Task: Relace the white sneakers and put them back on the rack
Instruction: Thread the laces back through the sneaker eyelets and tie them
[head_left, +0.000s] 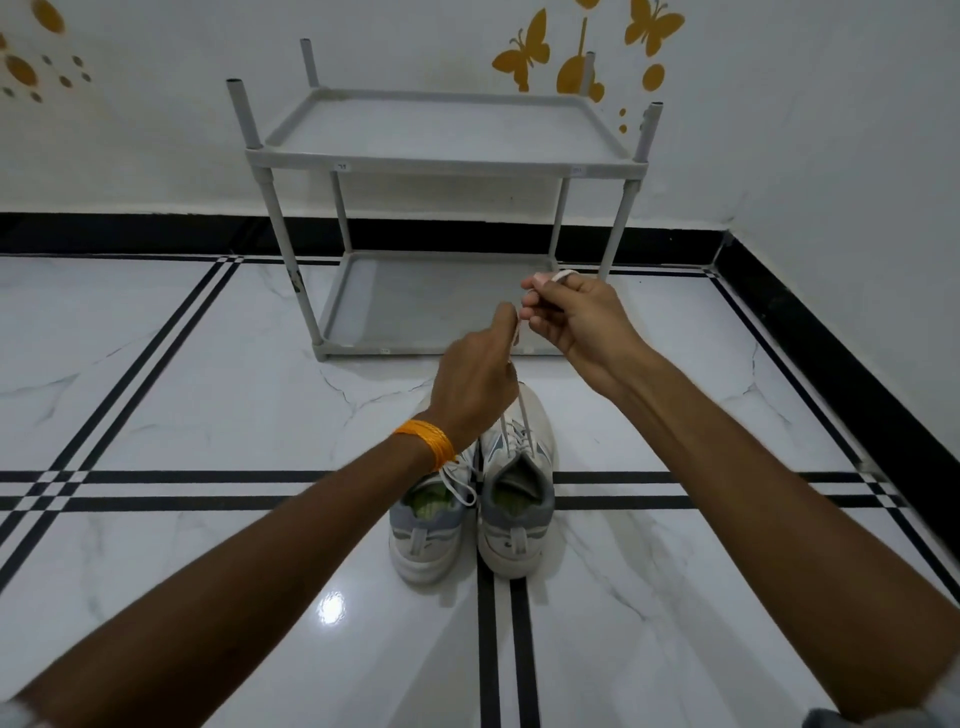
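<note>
White sneakers (470, 499) sit side by side on the floor (208, 364) in front of the empty gray rack (441, 166), both hands, left (475, 384) and right (576, 322), pinching the lace (511, 410) pulled up off the right shoe.

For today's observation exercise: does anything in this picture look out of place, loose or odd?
Yes. The sneakers stand on the floor, not on the empty rack. The left sneaker's lace trails loose over its opening. Both hands hold the right sneaker's lace ends up, untied.
</note>
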